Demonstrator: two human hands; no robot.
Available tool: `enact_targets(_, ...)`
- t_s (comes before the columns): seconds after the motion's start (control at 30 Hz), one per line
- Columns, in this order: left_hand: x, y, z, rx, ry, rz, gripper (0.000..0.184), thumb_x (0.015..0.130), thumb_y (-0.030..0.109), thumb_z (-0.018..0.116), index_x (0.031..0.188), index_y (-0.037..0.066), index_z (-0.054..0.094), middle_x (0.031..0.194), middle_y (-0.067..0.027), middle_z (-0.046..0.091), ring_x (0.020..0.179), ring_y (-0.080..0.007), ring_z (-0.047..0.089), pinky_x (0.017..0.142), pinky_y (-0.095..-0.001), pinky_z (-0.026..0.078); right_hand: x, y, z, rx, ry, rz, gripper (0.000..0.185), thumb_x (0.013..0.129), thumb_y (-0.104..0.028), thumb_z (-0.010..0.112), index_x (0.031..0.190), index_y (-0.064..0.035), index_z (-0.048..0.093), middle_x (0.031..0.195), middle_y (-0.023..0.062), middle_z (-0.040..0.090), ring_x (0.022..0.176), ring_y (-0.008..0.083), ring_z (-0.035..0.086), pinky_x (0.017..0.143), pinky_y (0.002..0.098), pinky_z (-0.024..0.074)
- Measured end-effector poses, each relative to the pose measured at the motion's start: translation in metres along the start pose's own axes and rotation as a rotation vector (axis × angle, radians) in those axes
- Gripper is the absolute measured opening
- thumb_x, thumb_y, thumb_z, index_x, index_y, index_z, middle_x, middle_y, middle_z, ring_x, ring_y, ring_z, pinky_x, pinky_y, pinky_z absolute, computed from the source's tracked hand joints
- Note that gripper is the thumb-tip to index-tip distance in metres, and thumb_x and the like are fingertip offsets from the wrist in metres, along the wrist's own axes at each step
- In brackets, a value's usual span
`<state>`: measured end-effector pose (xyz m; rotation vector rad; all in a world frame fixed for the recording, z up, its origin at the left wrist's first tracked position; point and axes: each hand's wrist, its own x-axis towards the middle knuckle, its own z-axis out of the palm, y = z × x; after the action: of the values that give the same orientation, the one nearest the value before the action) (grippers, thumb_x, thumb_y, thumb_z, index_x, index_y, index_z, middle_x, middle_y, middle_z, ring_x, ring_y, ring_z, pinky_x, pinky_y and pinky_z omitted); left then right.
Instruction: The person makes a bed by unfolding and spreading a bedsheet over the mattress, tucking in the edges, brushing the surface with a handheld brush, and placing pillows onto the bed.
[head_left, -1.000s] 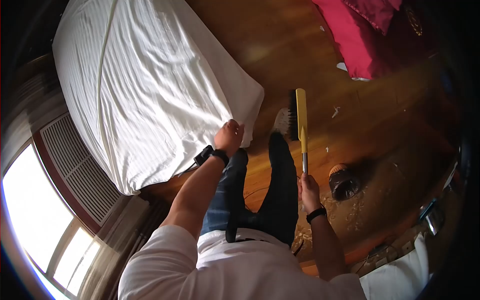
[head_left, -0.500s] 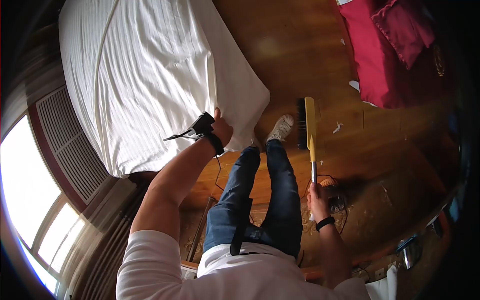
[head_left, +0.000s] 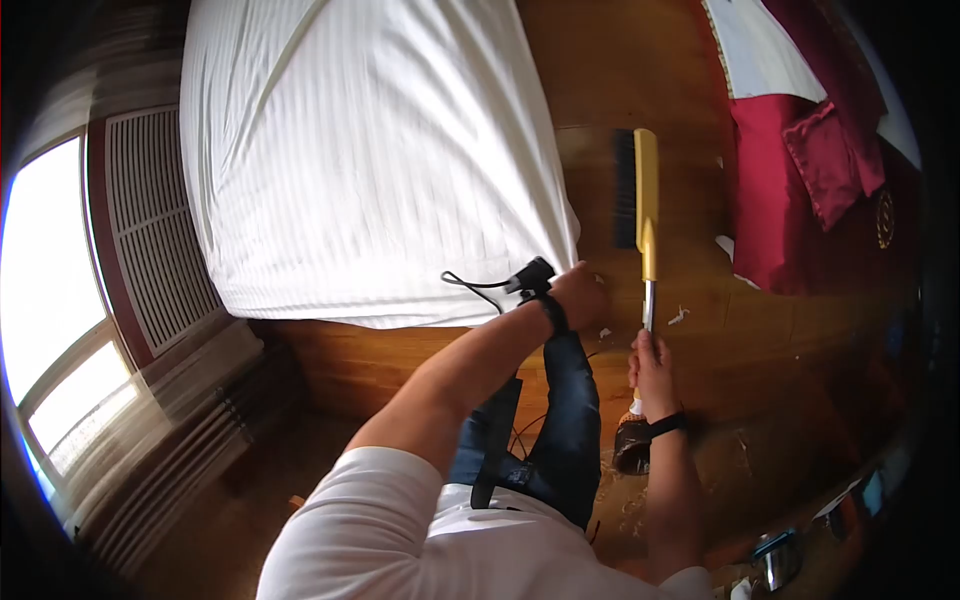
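Observation:
My left hand (head_left: 582, 296) is closed on the corner of a striped white sheet (head_left: 380, 160), and the cloth stretches in folds toward it. On that wrist sits a black strap with a small black device (head_left: 530, 277) and a looped cable. In my right hand (head_left: 654, 374) is the metal handle of a long brush (head_left: 648, 195). Its yellow head points away from me, with dark bristles facing left, held apart from the sheet. My fingers partly hide the handle.
Red cloth (head_left: 775, 190) lies at the far right beside a white patch. Scraps of white paper (head_left: 679, 316) are on the wooden floor (head_left: 590, 60). A window (head_left: 55, 250) and a slatted panel (head_left: 155, 225) stand at the left. My shoe (head_left: 632, 440) is below my right hand.
My left hand has moved right, drawing the sheet's corner along and pulling the cloth tauter. My right hand still holds the brush, now farther forward. My view and stance have shifted.

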<state>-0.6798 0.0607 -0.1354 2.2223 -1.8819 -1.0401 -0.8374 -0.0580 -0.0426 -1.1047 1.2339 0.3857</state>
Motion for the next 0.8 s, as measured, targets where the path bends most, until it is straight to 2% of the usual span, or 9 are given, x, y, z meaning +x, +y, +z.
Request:
enact_targets(0.07, 0.017, -0.001, 0.028, 0.032, 0.062, -0.079, 0.014, 0.083, 0.021, 0.055, 0.085, 0.016, 0.068, 0.088, -0.0019, 0.069, 0.091, -0.0206, 0.065, 0.086, -0.0397, 0.042, -0.002, 0.006, -0.012, 0.030, 0.078, -0.011, 0.040, 0.098, -0.047, 0.051, 0.090, -0.0073, 0.051, 0.057, -0.0035, 0.039, 0.042, 0.0053, 0.037, 0.038, 0.0206, 0.0305)
enact_targets(0.17, 0.002, 0.005, 0.037, 0.012, -0.031, -0.058, 0.018, 0.083, 0.022, 0.055, 0.090, 0.013, 0.068, 0.093, -0.0070, 0.068, 0.096, -0.0228, 0.063, 0.088, -0.0406, 0.041, -0.022, 0.003, -0.032, -0.012, 0.121, 0.032, 0.038, 0.099, -0.046, 0.050, 0.089, -0.0096, 0.049, 0.058, -0.0031, 0.039, 0.043, 0.0056, 0.034, 0.037, 0.0224, 0.0292)
enact_targets(0.23, -0.015, 0.021, 0.031, 0.021, 0.322, -0.054, 0.022, 0.084, 0.024, 0.055, 0.098, 0.013, 0.067, 0.103, -0.0115, 0.065, 0.100, -0.0243, 0.062, 0.087, -0.0408, 0.043, -0.032, 0.008, -0.046, -0.094, 0.108, 0.007, 0.037, 0.100, -0.046, 0.046, 0.087, -0.0112, 0.048, 0.059, -0.0026, 0.039, 0.041, 0.0064, 0.036, 0.038, 0.0223, 0.0309)
enact_targets(0.3, -0.033, 0.019, 0.034, -0.119, 0.418, -0.183, 0.021, 0.085, 0.024, 0.055, 0.098, 0.013, 0.067, 0.111, -0.0135, 0.061, 0.098, -0.0261, 0.062, 0.082, -0.0403, 0.048, -0.049, 0.007, -0.052, -0.148, 0.122, 0.012, 0.037, 0.100, -0.046, 0.045, 0.087, -0.0109, 0.048, 0.059, -0.0024, 0.039, 0.042, 0.0067, 0.037, 0.038, 0.0228, 0.0313)
enact_targets(0.43, -0.054, -0.020, 0.029, -0.094, -0.035, -0.441, 0.021, 0.085, 0.020, 0.055, 0.101, 0.012, 0.066, 0.111, -0.0097, 0.058, 0.098, -0.0260, 0.063, 0.077, -0.0403, 0.052, -0.087, 0.019, -0.068, -0.192, 0.098, -0.010, 0.039, 0.100, -0.045, 0.046, 0.087, -0.0089, 0.049, 0.057, -0.0016, 0.041, 0.040, 0.0070, 0.039, 0.038, 0.0231, 0.0324)
enact_targets(0.53, -0.056, -0.046, 0.010, -0.014, 0.095, -0.435, 0.021, 0.084, 0.016, 0.056, 0.102, 0.012, 0.065, 0.107, -0.0095, 0.060, 0.096, -0.0271, 0.064, 0.079, -0.0407, 0.052, -0.101, 0.033, -0.080, -0.212, 0.091, 0.015, 0.038, 0.100, -0.045, 0.048, 0.087, -0.0088, 0.049, 0.056, -0.0020, 0.041, 0.041, 0.0068, 0.038, 0.038, 0.0232, 0.0324)
enact_targets(0.63, -0.058, -0.050, -0.004, -0.080, 0.073, -0.445, 0.022, 0.083, 0.013, 0.054, 0.103, 0.010, 0.063, 0.105, -0.0122, 0.062, 0.098, -0.0297, 0.064, 0.082, -0.0415, 0.052, -0.098, 0.037, -0.092, -0.234, 0.046, 0.054, 0.039, 0.100, -0.045, 0.046, 0.090, -0.0078, 0.050, 0.057, -0.0015, 0.042, 0.041, 0.0076, 0.039, 0.039, 0.0242, 0.0329)
enact_targets(0.73, -0.069, -0.032, -0.043, -0.203, -0.093, -0.554, 0.029, 0.083, 0.018, 0.055, 0.110, 0.009, 0.061, 0.108, -0.0148, 0.062, 0.103, -0.0324, 0.063, 0.085, -0.0432, 0.052, -0.080, 0.024, -0.112, -0.212, -0.015, 0.152, 0.039, 0.099, -0.043, 0.048, 0.090, -0.0059, 0.054, 0.058, -0.0012, 0.046, 0.044, 0.0083, 0.045, 0.041, 0.0265, 0.0370)
enact_targets(0.8, -0.079, -0.014, -0.057, -0.255, -0.198, -0.608, 0.036, 0.083, 0.021, 0.056, 0.117, 0.010, 0.059, 0.112, -0.0157, 0.062, 0.107, -0.0332, 0.062, 0.088, -0.0437, 0.051, -0.081, 0.000, -0.132, -0.224, -0.065, 0.097, 0.039, 0.099, -0.042, 0.048, 0.089, -0.0054, 0.055, 0.058, -0.0009, 0.046, 0.045, 0.0086, 0.045, 0.042, 0.0267, 0.0373)
